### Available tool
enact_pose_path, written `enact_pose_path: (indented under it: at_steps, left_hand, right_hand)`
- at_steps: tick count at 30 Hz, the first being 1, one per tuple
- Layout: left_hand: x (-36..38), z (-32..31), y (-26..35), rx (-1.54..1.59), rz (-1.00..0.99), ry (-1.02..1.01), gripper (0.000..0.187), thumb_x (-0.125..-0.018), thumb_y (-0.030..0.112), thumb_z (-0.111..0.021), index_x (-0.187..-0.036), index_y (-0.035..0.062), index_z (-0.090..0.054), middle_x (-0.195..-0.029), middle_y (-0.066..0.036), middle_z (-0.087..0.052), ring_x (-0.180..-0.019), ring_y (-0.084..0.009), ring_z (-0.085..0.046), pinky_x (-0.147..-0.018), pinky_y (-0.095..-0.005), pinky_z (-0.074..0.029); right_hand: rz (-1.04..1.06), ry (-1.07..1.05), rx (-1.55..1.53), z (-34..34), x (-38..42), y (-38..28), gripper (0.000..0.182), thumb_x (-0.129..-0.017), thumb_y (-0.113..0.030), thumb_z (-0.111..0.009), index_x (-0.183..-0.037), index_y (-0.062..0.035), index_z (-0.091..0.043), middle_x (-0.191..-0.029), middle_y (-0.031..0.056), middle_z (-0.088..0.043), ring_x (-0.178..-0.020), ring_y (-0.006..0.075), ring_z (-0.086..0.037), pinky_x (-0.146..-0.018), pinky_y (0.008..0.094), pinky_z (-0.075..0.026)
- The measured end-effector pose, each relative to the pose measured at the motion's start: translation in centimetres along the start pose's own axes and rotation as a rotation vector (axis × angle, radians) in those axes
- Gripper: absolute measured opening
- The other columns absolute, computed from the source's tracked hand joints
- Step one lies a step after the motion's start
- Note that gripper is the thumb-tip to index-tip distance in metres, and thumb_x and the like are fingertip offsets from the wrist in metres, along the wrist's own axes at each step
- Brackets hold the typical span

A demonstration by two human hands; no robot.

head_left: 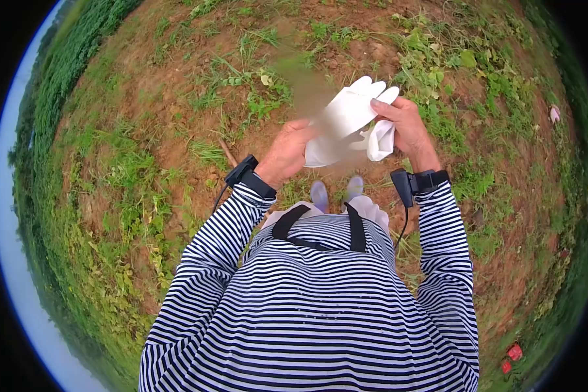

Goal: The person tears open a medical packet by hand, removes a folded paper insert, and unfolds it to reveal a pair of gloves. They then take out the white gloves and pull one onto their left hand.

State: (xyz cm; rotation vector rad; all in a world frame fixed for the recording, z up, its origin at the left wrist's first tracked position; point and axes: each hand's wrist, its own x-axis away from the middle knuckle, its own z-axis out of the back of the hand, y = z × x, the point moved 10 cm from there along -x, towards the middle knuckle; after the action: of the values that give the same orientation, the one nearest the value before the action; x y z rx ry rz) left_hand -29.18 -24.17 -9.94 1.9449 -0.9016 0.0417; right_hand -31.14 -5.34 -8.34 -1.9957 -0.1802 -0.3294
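Observation:
Between my two hands, in front of my waist, is a white glove (349, 112) with its fingers pointing up and to the right. My left hand (290, 151) is closed on the cuff side of it. My right hand (404, 124) pinches it near the fingertips, thumb on top. A second white piece (381, 140), folded and probably another glove, hangs beneath my right hand. A blurred smear across the view hides part of the white glove's middle and lower edge. Neither hand wears a glove.
Reddish soil (176, 72) with patches of low green plants (134, 170) surrounds me. My boots (319, 196) stand just below the gloves. A stick (228, 152) lies to the left. Red objects (514, 353) are at the lower right, and a pinkish item (555, 114) lies at the far right.

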Motion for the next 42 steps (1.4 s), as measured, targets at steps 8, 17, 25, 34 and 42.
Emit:
enact_pose_path:
  at_steps: [8,17,25,34,42]
  left_hand:
    - [-0.7,1.3,-0.1,0.219,-0.040,0.072,0.030,-0.096,0.012,-0.056,-0.124,0.0006,-0.053,-0.110,-0.008,-0.064,-0.099,-0.0185,-0.064,-0.088,-0.0351,-0.053]
    - [-0.8,1.9,-1.0,0.262,-0.041,0.078,0.036,-0.095,0.006,-0.054,-0.130,0.0028,-0.047,-0.117,-0.010,-0.061,-0.107,-0.0229,-0.062,-0.095,-0.0402,-0.051]
    - [-0.3,5.0,-3.3,0.204,0.055,0.168,0.027,-0.093,0.004,-0.056,-0.119,0.0025,-0.051,-0.110,-0.010,-0.064,-0.101,-0.0230,-0.065,-0.087,-0.0411,-0.056]
    - [1.9,5.4,-2.6,-0.027,0.095,0.354,0.032,-0.090,0.010,-0.064,-0.118,0.0010,-0.051,-0.110,-0.010,-0.061,-0.098,-0.0183,-0.063,-0.083,-0.0371,-0.055]
    - [2.1,-1.2,-2.3,-0.607,-0.174,0.014,0.041,-0.085,0.007,-0.070,-0.121,0.0004,-0.052,-0.108,-0.007,-0.063,-0.099,-0.0135,-0.061,-0.086,-0.0301,-0.050]
  right_hand:
    - [-0.233,-0.079,0.241,2.2,2.0,6.8,0.040,-0.088,-0.029,-0.069,-0.111,0.0028,-0.064,-0.086,0.0096,-0.070,-0.066,0.0084,-0.058,-0.055,0.0219,-0.045]
    - [-0.206,-0.148,0.263,-2.7,5.2,9.6,0.021,-0.086,-0.019,-0.070,-0.097,-0.0010,-0.068,-0.081,-0.0013,-0.063,-0.071,0.0069,-0.054,-0.063,0.0241,-0.045]
    - [-0.167,-0.138,0.374,-2.5,5.0,5.1,0.013,-0.085,-0.014,-0.070,-0.083,-0.0021,-0.068,-0.067,-0.0041,-0.058,-0.059,0.0038,-0.049,-0.052,0.0209,-0.038]
    - [-0.138,-0.105,0.248,-3.3,4.3,5.7,0.017,-0.087,-0.019,-0.070,-0.079,-0.0037,-0.068,-0.065,-0.0039,-0.059,-0.055,0.0037,-0.048,-0.048,0.0211,-0.038]
    - [-0.153,-0.063,0.201,-4.0,3.7,8.5,0.020,-0.089,-0.017,-0.068,-0.076,-0.0029,-0.064,-0.067,-0.0017,-0.059,-0.058,0.0056,-0.050,-0.050,0.0223,-0.040]
